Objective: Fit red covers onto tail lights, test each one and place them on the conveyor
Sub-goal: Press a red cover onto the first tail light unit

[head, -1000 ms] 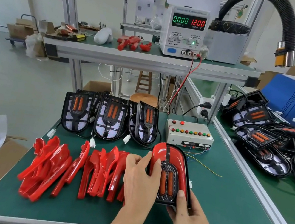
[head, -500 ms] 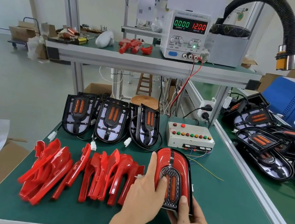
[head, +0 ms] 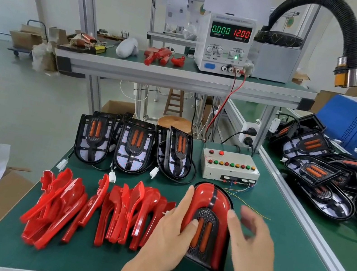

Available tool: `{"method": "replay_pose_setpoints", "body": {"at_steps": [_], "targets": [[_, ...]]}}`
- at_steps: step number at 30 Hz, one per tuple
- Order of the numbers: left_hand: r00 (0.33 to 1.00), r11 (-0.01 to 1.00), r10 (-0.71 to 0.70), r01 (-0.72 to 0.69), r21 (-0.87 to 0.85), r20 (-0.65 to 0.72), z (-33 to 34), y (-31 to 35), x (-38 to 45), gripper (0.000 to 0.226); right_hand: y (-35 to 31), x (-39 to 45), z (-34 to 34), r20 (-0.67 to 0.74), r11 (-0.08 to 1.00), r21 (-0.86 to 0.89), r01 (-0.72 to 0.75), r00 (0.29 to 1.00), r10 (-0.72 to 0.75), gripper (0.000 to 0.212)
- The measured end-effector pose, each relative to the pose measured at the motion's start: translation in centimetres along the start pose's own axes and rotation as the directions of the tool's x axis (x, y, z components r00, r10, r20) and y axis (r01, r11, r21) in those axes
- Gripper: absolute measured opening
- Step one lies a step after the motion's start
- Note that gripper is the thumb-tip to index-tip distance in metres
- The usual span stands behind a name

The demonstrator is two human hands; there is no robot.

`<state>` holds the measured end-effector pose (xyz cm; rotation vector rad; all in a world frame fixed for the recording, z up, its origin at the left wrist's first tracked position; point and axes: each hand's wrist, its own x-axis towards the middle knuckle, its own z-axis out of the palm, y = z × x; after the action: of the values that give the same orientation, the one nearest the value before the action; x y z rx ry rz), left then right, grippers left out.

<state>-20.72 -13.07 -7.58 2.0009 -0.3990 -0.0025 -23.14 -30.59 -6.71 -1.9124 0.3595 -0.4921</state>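
The right hand (head: pixel 250 234) has lifted off, fingers spread, while the left hand (head: pixel 170 231) presses flat on the covered tail light (head: pixel 209 212), whose long axis points away.

Covered tail light (head: pixel 206 224): glossy red cover seated over a black housing, dark centre strip, two orange vertical lenses in a black mesh inset. Lies on the green desk (head: pixel 293 263) at near centre, rounded end pointing far, black cable trailing off its near end.

Loose red covers (head: pixel 92 211): a jumbled heap on the near left of the desk, most standing on edge and leaning on one another.

Uncovered tail lights (head: pixel 133 149): three black housings with orange lenses, propped upright in a row just beyond the heap, white connectors dangling.
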Motion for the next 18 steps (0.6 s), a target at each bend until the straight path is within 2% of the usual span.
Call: {"method": "replay_pose_setpoints", "body": {"at_steps": [2, 4, 6, 8, 10, 13, 18], "targets": [[0.999, 1.000, 0.019, -0.020, 0.012, 0.031, -0.1, -0.2, -0.1, 0.069, -1.7, 2.8, -0.4, 0.108, 0.998, -0.009, 0.069, 0.992, -0.068, 0.050], [0.998, 0.999, 0.033, -0.034, 0.008, 0.055, -0.2, -0.2, -0.2, 0.069, -3.6, 5.5, -0.5, 0.298, 1.000, 0.017, 0.000, 0.954, -0.005, 0.046], [0.995, 0.999, 0.044, -0.044, -0.001, 0.087, -0.3, -0.2, -0.2, 0.069, -4.8, 7.4, -0.5, 0.493, 0.995, -0.023, -0.096, 0.865, 0.094, 0.042], [0.991, 0.998, 0.054, -0.055, 0.009, 0.119, -0.5, -0.1, -0.1, 0.068, -5.2, 8.4, -0.2, 0.589, 0.986, -0.113, -0.122, 0.791, 0.165, 0.040], [0.987, 0.999, 0.050, -0.051, 0.004, 0.151, -0.7, -0.1, 0.0, 0.068, -5.1, 8.7, 0.3, 0.605, 0.979, -0.170, -0.116, 0.772, 0.197, 0.033], [0.981, 1.000, 0.029, -0.028, -0.011, 0.193, -0.8, -0.1, 0.2, 0.069, -4.4, 8.6, 1.0, 0.579, 0.972, -0.182, -0.152, 0.782, 0.231, 0.023], [0.989, 0.985, -0.076, 0.093, -0.144, 0.124, -1.1, -0.2, -0.1, 0.079, -3.5, 8.7, 1.2, 0.524, 0.958, -0.090, -0.274, 0.804, 0.279, 0.019]]}}
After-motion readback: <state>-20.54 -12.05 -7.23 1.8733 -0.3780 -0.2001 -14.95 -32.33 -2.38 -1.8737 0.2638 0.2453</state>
